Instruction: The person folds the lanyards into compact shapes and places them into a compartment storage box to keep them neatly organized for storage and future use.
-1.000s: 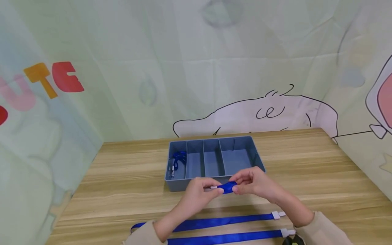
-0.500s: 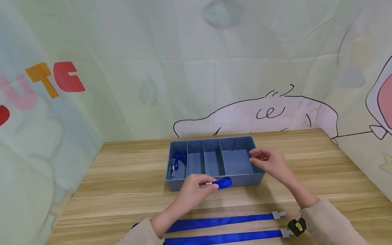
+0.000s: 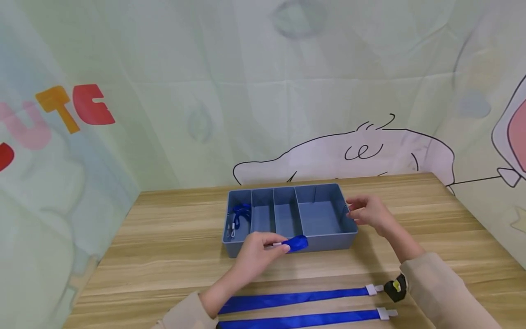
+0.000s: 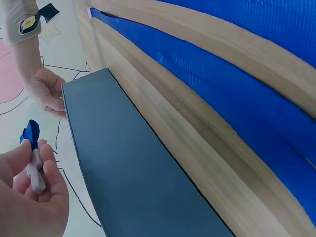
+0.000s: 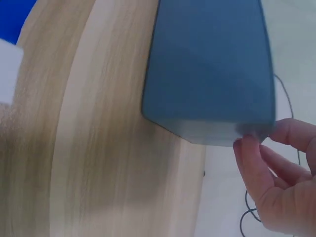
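Head view: the left hand (image 3: 255, 255) hangs over the table (image 3: 164, 237) just in front of the box (image 3: 328, 243), its thumb and fingers pinching a folded blue lanyard (image 3: 297, 243). The band pokes out past the fingertips, toward the table's right edge, while its white fitting (image 4: 35, 173) sits between thumb and fingers — the left wrist view shows that fitting running down toward the palm.

At the box's end nearest the table's right edge is the right hand (image 3: 371, 213). Its fingers are narrow and bent, gripping the rim of that end wall; the right wrist view has fingertips against the outside of the wall near the corner. It is well apart from the pinched lanyard.

The grey-blue box stands near the table's far edge, split into four compartments. In the one closest to the table's left edge lies a bundled blue lanyard (image 3: 242, 213) with a white clip.

Nearer the person, two straps lie side by side and apart — the farther strap (image 3: 296, 297) and the nearer strap (image 3: 304, 318) — their white ends pointing to the table's right edge. A black wrist device (image 3: 395, 289) shows by the right sleeve (image 3: 444, 285).
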Available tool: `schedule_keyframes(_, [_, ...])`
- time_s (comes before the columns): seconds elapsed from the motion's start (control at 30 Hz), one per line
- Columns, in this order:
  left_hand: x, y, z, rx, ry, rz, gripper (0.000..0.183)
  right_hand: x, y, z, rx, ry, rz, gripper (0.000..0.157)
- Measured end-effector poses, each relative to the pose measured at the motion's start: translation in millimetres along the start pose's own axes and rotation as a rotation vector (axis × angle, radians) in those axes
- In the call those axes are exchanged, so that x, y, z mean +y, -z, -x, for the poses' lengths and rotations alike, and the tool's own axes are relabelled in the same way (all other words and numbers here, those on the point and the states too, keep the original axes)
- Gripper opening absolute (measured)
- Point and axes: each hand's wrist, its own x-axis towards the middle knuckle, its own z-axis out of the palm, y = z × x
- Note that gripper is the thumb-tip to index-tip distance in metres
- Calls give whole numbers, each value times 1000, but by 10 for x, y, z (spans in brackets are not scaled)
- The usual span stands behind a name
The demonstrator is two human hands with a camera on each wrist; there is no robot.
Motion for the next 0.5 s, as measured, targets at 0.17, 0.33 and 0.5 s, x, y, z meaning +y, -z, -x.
schedule_keyframes(0.17, [-4,22,-22,26,-4,-46,14,46,15,-20,-62,-58,-59,45])
schedule_keyframes(0.33, [-28,48,-47,31,-2,-70,13,82,32,-31,-95,-78,-132,48])
schedule_keyframes(0.5, [-56,100,-82,49,15,-80,14,79,29,-42,-113,-78,-158,50])
